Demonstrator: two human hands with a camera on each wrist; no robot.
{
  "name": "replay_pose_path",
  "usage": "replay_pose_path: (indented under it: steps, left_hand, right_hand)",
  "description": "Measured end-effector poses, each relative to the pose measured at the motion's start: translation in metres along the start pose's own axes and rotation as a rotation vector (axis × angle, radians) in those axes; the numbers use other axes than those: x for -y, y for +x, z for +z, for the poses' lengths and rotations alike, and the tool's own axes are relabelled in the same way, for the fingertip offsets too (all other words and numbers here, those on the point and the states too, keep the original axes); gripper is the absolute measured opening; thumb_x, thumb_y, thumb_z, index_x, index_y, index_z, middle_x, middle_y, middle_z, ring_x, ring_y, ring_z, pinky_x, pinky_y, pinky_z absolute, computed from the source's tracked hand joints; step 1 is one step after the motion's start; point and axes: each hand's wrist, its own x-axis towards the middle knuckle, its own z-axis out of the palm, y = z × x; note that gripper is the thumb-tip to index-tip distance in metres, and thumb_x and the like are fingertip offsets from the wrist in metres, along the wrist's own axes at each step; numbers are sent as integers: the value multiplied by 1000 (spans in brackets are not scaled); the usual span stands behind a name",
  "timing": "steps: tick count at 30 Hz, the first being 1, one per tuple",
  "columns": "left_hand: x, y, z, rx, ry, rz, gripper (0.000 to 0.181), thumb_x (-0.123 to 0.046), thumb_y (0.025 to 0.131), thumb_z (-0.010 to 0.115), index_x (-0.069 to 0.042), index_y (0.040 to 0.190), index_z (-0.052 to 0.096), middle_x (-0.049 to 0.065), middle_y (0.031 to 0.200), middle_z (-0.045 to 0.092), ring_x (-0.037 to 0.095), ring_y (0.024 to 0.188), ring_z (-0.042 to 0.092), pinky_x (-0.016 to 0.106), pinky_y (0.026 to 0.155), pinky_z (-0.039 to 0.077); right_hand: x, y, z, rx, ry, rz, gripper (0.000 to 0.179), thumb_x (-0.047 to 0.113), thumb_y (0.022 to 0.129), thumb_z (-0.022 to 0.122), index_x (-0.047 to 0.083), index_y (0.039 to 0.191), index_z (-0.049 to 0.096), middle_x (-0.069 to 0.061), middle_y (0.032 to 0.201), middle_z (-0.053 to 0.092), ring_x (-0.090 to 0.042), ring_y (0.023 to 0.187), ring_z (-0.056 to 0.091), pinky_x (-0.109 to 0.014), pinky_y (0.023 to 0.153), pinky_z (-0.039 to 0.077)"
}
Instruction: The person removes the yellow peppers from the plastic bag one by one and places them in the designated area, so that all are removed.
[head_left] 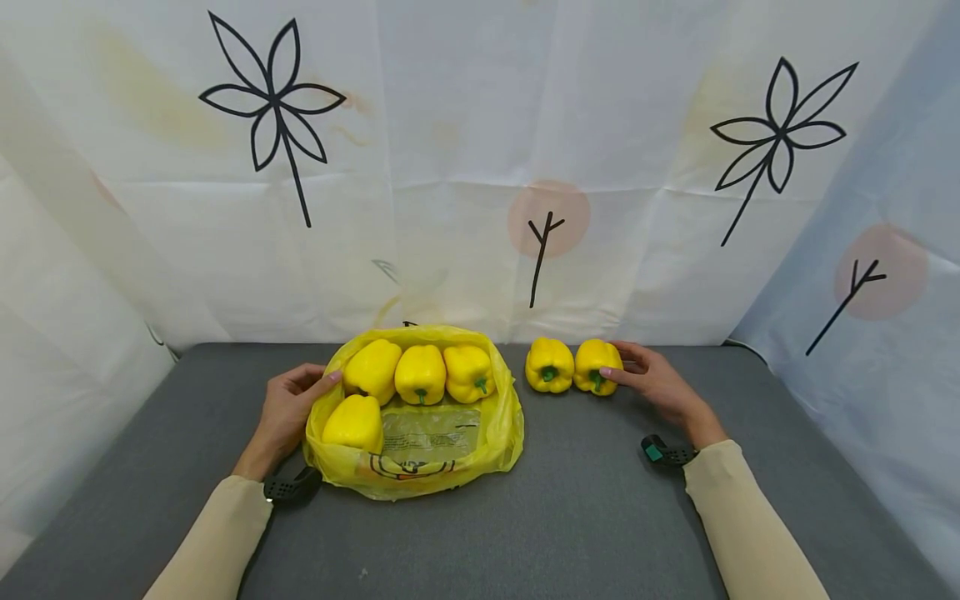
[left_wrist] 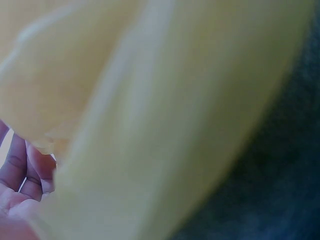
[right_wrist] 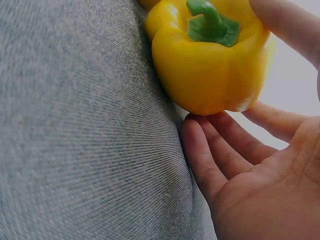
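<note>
A yellow plastic bag [head_left: 510,425] lies wide open on the table with several yellow bell peppers [head_left: 420,372] inside. My left hand [head_left: 291,408] holds the bag's left rim, its thumb over the edge beside a pepper; in the left wrist view blurred yellow film covers most of that hand. Right of the bag, two more bell peppers stand side by side, green stems toward me. My right hand [head_left: 660,383] grips the right-hand pepper [right_wrist: 205,70], thumb at the stem side and fingers against its outer side. The left-hand pepper [head_left: 550,367] of that pair is untouched.
The grey table [head_left: 585,508] stretches under everything. White fabric [head_left: 465,167] printed with black flowers hangs behind its back edge, close to the peppers, and more fabric closes off both sides. Each wrist wears a black band [head_left: 667,452].
</note>
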Motion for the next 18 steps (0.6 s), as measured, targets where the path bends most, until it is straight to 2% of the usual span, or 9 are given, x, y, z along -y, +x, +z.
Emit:
replay_pose_path:
  steps: [11,18]
  left_hand:
    - [0,0,-1,3,9,-3,16,-16,99,69,-3,106,73,-3,92,70,11,79,68,24,69,60]
    - [-1,-1,0,-5,19,-7,21,-15,99,69,4,109,71,-2,92,70,12,79,67,24,69,60]
  right_hand:
    - [-2,1,0,25,51,-1,77,29,102,66,-2,158,24,-30,160,26,-49,147,23,-64,115,26]
    - [-4,0,-1,56,70,-37,75,27,104,62,-2,160,21,-28,163,20,-48,149,19,-64,117,22]
